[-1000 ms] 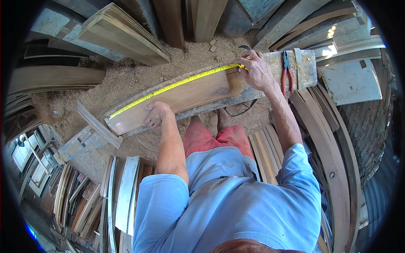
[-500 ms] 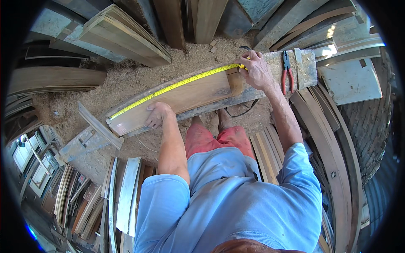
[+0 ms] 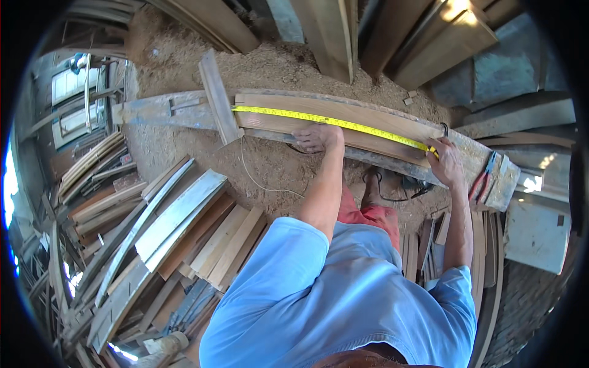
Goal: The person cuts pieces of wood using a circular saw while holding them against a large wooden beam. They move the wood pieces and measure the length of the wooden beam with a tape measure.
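Observation:
A wooden board (image 3: 380,116) lies lengthwise on a narrow, worn bench plank (image 3: 184,103). Across its top stretches the yellow blade of a tape measure (image 3: 343,124), reaching the board's left end. My right hand (image 3: 448,162) is closed around the tape's right end; its case is mostly hidden by the fingers. My left hand (image 3: 319,138) grips the board's near edge at mid-length, just below the blade, with its fingers curled. Against the board's left end, a short wooden strip (image 3: 219,98) lies crosswise on the bench. Red-handled pliers (image 3: 482,178) rest near the bench's right end.
Sawdust and shavings cover the ground (image 3: 270,67) around the bench. Stacked planks (image 3: 221,245) crowd the near left, and long timbers (image 3: 325,37) stand along the far side. A pale panel (image 3: 537,233) leans at the right. A thin cord (image 3: 257,175) trails below the bench.
The view has turned, so the bench now slopes down to the right. The blade, earlier along the board's far edge, now runs slantwise across its face. Both hands keep their holds.

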Action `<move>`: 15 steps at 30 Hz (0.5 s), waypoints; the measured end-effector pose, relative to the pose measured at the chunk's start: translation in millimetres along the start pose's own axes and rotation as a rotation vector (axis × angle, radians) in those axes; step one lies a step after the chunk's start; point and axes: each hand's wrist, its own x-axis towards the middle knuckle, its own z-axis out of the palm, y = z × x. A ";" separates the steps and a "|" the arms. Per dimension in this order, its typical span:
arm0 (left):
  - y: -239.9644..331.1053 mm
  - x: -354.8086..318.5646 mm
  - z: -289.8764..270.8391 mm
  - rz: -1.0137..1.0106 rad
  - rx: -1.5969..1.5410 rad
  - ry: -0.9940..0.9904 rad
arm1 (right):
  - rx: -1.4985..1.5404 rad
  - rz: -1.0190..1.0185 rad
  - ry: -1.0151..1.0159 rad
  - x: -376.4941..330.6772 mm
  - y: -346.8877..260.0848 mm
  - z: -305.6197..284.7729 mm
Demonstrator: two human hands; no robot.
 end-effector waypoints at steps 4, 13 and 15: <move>-73.7 15.5 4.1 0.437 -0.106 -0.035 | -0.030 -0.016 -0.032 -5.3 -13.0 -0.9; -122.6 14.5 -12.4 0.863 -0.082 -0.126 | -0.150 0.061 -0.046 -10.0 -19.1 1.2; -122.0 13.7 -11.9 0.857 -0.076 -0.137 | -0.169 0.062 -0.054 -10.0 -23.2 6.9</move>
